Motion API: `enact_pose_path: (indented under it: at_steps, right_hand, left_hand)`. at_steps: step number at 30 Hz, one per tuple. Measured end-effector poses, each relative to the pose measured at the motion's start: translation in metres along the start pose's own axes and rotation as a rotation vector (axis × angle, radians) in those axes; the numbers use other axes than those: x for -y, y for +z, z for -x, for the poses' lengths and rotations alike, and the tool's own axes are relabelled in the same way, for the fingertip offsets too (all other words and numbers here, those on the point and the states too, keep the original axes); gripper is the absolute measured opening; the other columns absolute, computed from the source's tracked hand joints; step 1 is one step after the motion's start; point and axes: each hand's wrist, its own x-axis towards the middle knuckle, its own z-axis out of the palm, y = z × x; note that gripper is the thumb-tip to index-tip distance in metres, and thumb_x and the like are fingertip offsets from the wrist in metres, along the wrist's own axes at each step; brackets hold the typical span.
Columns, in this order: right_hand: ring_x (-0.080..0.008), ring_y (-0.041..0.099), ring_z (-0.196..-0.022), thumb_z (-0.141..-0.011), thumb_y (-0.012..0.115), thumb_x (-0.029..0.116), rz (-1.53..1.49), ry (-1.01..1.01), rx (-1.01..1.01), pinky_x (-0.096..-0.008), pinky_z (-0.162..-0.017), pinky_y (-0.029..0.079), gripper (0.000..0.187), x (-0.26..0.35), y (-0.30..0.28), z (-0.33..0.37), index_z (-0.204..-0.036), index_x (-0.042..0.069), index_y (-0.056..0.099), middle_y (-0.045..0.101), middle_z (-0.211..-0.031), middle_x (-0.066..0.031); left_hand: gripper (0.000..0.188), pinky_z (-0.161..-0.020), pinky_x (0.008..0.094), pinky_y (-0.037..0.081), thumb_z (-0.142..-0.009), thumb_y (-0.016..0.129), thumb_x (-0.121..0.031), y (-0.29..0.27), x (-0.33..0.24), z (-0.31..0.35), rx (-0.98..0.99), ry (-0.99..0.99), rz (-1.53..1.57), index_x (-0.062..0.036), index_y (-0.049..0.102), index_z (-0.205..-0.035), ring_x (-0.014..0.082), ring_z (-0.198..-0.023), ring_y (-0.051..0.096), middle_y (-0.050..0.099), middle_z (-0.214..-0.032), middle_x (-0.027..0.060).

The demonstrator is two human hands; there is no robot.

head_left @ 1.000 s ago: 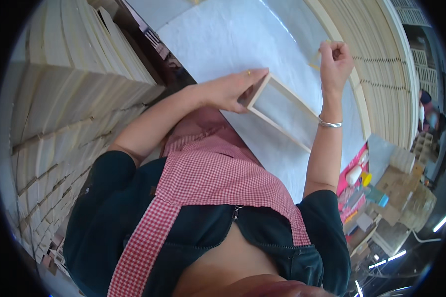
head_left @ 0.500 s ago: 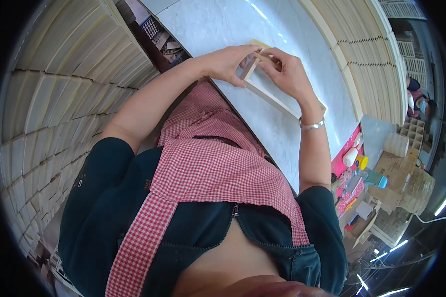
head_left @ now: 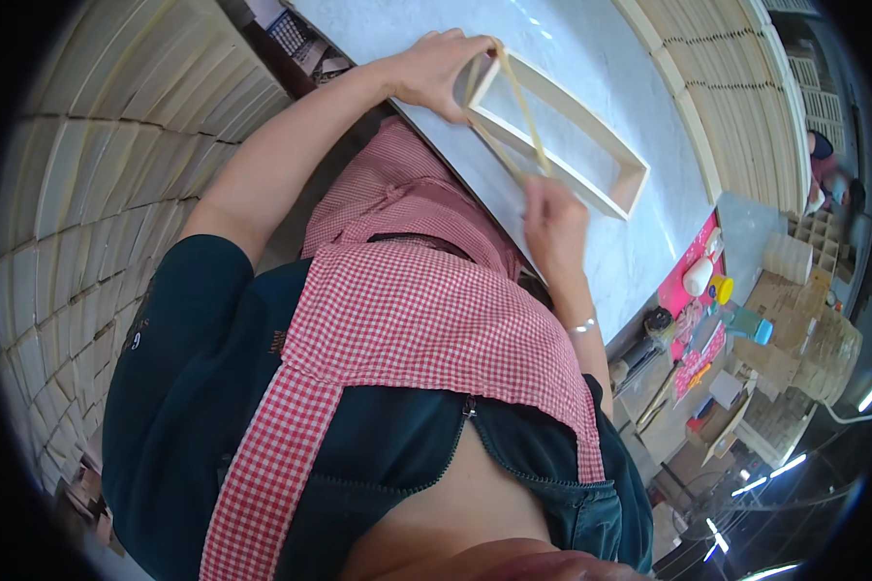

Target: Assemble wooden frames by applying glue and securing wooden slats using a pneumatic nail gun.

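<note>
A narrow, open rectangular frame of pale wood stands on the marbled white tabletop. My left hand grips its left end, thumb on the near side and fingers reaching over the far corner. From that end a flat yellowish elastic band stretches out in two strands, which meet at my right hand. The right fingers are closed on the band, just off the frame's near side and close to the table edge. Motion blurs this hand a little.
Tall stacks of pale wooden pieces rise at my left. More stacked wooden strips line the table's far right. A white bottle, a yellow-lidded container and cardboard lie to the right. Another person is in the background.
My right hand has moved from the frame's left end toward me, drawing the band out into two long strands. The left hand stays on the frame, which now shows more fully.
</note>
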Motion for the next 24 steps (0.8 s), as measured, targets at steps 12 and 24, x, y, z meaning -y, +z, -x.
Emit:
enact_pose_path:
  at_steps: [12, 24]
  right_hand:
    - [-0.0184, 0.059, -0.081, -0.085, 0.06, -0.007, -0.114, 0.189, -0.011, -0.0272, -0.067, 0.05, 0.061, -0.172, -0.091, -0.01, -0.144, 0.001, 0.05, 0.06, -0.125, -0.0125]
    - [-0.017, 0.064, -0.085, -0.093, 0.064, 0.006, -0.335, 0.518, -0.491, -0.0331, -0.076, 0.054, 0.028, -0.204, -0.082, -0.002, -0.121, 0.001, 0.063, 0.067, -0.095, -0.0078]
  left_hand:
    - [0.11, -0.101, 0.0415, 0.042, -0.055, 0.091, -0.033, -0.005, -0.009, 0.0, 0.073, -0.074, 0.044, -0.0126, 0.041, -0.15, 0.0302, -0.104, 0.055, 0.062, -0.123, 0.0115]
    - [0.109, -0.1, 0.042, 0.041, -0.055, 0.09, -0.027, -0.007, -0.01, -0.004, 0.101, -0.106, 0.029, -0.0117, 0.041, -0.151, 0.0305, -0.105, 0.053, 0.059, -0.126, 0.0124]
